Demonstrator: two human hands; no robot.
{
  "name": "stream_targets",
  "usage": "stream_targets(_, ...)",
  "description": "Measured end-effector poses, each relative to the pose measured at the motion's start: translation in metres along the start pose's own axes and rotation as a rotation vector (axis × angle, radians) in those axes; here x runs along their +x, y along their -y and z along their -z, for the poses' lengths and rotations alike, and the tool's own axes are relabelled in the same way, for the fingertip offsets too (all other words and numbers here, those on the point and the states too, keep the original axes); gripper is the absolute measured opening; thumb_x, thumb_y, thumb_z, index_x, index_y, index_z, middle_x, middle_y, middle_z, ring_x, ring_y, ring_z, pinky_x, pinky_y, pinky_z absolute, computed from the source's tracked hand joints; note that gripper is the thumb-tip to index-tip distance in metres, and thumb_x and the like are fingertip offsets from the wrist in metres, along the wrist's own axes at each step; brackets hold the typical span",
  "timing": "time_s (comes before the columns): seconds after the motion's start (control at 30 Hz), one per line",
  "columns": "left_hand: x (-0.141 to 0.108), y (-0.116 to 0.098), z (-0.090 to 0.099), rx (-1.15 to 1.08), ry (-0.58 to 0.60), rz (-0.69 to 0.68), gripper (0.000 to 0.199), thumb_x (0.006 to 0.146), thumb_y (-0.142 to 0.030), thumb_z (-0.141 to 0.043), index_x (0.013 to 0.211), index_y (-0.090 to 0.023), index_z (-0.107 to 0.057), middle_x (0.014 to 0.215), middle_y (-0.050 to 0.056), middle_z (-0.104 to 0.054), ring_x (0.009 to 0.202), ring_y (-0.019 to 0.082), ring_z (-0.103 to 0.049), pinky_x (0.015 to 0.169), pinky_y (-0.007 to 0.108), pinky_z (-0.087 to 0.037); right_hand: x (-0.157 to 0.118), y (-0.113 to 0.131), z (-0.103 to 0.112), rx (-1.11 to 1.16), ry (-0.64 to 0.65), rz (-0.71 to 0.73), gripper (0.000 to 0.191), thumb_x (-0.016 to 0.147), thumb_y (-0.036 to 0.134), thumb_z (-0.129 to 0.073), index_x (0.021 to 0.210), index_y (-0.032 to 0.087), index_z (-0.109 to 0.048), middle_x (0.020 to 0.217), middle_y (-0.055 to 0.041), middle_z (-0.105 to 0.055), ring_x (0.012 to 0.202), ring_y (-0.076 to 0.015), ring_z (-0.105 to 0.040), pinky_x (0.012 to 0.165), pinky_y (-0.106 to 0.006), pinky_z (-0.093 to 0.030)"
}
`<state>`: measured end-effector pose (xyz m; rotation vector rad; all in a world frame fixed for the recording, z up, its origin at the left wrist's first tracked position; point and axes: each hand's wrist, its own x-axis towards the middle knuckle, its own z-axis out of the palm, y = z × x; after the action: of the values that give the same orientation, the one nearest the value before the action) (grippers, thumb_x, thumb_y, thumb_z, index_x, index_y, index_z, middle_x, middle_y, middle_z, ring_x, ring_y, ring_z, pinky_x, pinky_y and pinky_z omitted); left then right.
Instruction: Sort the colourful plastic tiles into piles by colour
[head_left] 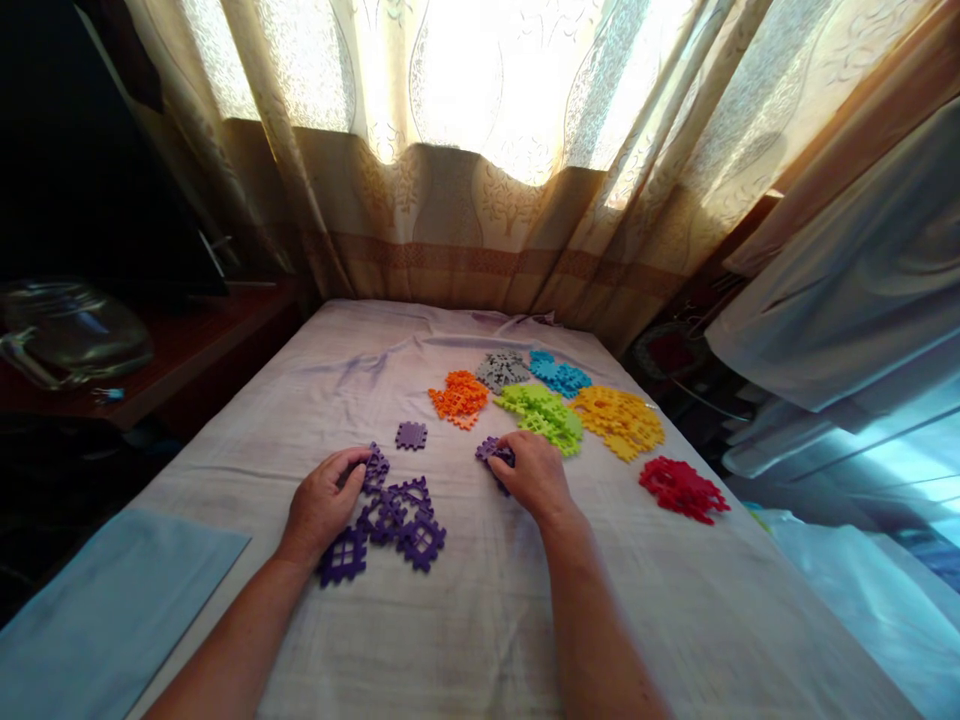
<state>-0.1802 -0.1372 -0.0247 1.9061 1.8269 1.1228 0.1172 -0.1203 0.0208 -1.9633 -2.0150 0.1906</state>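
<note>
My left hand (324,500) pinches a purple toothed piece (376,467) at the upper edge of a loose group of purple pieces (420,540), some with window-like cut-outs. To the right, my right hand (531,472) has its fingers closed on purple pieces (489,450), partly hidden under the fingers. A flat purple square (411,435) lies by itself between and beyond the hands. Behind my right hand are piles of orange pieces (459,397) and lime green pieces (541,415).
Farther back on the white-sheeted table (480,620) lie grey (502,370) and blue pieces (560,374). Yellow (620,420) and red piles (682,489) are at the right. A light blue cloth (120,600) covers the left corner. A glass jug (71,330) stands far left.
</note>
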Motion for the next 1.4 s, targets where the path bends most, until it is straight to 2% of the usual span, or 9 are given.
stream_targets(0.23,0.000,-0.001,0.000,0.002,-0.003,-0.002,0.034,0.083,-0.043,-0.047,0.100,-0.025,-0.071,0.109,0.001,-0.074,0.104,0.020,-0.068,0.095,0.031,-0.052,-0.001,0.018,0.006,0.036,-0.033,0.079,0.014,0.086,0.027,-0.061,0.092,0.022,-0.072,0.102,-0.0060,-0.070,0.099,-0.0213,-0.058,0.087,-0.031,-0.039)
stream_targets(0.43,-0.001,-0.001,-0.001,-0.016,-0.004,0.004,0.035,0.083,-0.043,-0.047,0.100,-0.025,-0.071,0.109,0.002,-0.074,0.104,0.020,-0.067,0.097,0.032,-0.051,-0.015,0.058,-0.009,0.141,0.192,0.255,0.020,0.087,0.028,-0.061,0.104,0.025,-0.071,0.105,-0.0041,-0.070,0.100,-0.0182,-0.062,0.087,-0.028,-0.042)
stream_targets(0.53,-0.001,-0.001,-0.001,-0.023,-0.006,-0.004,0.034,0.083,-0.043,-0.047,0.100,-0.025,-0.071,0.109,0.002,-0.074,0.104,0.020,-0.067,0.097,0.031,-0.050,-0.022,0.071,-0.018,0.104,0.235,0.302,0.028,0.087,0.036,-0.062,0.112,0.027,-0.068,0.108,-0.0044,-0.069,0.100,-0.0188,-0.062,0.085,-0.028,-0.043)
stream_targets(0.73,-0.001,-0.003,0.000,-0.027,-0.005,-0.006,0.035,0.084,-0.042,-0.046,0.101,-0.023,-0.070,0.108,0.002,-0.074,0.104,0.020,-0.067,0.097,0.032,-0.051,-0.025,0.078,-0.022,0.020,0.269,0.303,0.032,0.084,0.042,-0.063,0.112,0.027,-0.066,0.108,-0.0054,-0.065,0.103,-0.0194,-0.059,0.084,-0.027,-0.042)
stream_targets(0.9,-0.001,-0.002,-0.001,-0.018,-0.008,-0.020,0.033,0.084,-0.041,-0.047,0.100,-0.024,-0.070,0.108,0.002,-0.074,0.104,0.020,-0.067,0.096,0.032,-0.051,-0.023,0.079,-0.023,-0.035,0.245,0.246,0.027,0.088,0.034,-0.055,0.111,0.026,-0.065,0.105,-0.0054,-0.065,0.100,-0.0194,-0.060,0.081,-0.028,-0.042)
stream_targets(1.07,-0.001,-0.003,-0.001,-0.001,-0.004,-0.102,0.034,0.087,-0.042,-0.048,0.102,-0.022,-0.070,0.114,0.006,-0.072,0.108,0.021,-0.066,0.100,0.035,-0.048,-0.024,0.081,-0.022,-0.082,0.237,0.233,0.026,0.087,0.036,-0.057,0.108,0.025,-0.066,0.104,-0.0059,-0.065,0.097,-0.0204,-0.061,0.078,-0.028,-0.042)
stream_targets(1.17,-0.001,-0.006,0.001,0.037,0.074,-0.208,0.036,0.088,-0.045,-0.049,0.104,-0.021,-0.070,0.118,0.008,-0.070,0.112,0.022,-0.063,0.104,0.039,-0.046,-0.024,0.082,-0.022,-0.080,0.242,0.229,0.025,0.087,0.037,-0.058,0.107,0.025,-0.066,0.104,-0.0058,-0.065,0.096,-0.0199,-0.062,0.078,-0.028,-0.042)
stream_targets(1.27,-0.004,-0.013,0.005,0.161,0.244,-0.285,0.043,0.085,-0.051,-0.054,0.116,-0.025,-0.067,0.131,0.009,-0.063,0.125,0.028,-0.055,0.110,0.050,-0.036,-0.020,0.076,-0.015,-0.038,0.229,0.208,0.022,0.088,0.032,-0.057,0.107,0.025,-0.066,0.104,-0.0051,-0.066,0.097,-0.0185,-0.062,0.079,-0.027,-0.042)
stream_targets(1.4,-0.016,-0.025,0.004,0.353,0.467,-0.296,0.078,0.073,-0.061,-0.067,0.141,-0.029,-0.047,0.152,0.012,-0.041,0.142,0.038,-0.033,0.112,0.068,-0.017,-0.009,0.048,0.006,0.046,0.094,0.048,0.022,0.087,0.035,-0.059,0.106,0.024,-0.065,0.107,-0.0038,-0.067,0.096,-0.0174,-0.061,0.079,-0.026,-0.042)
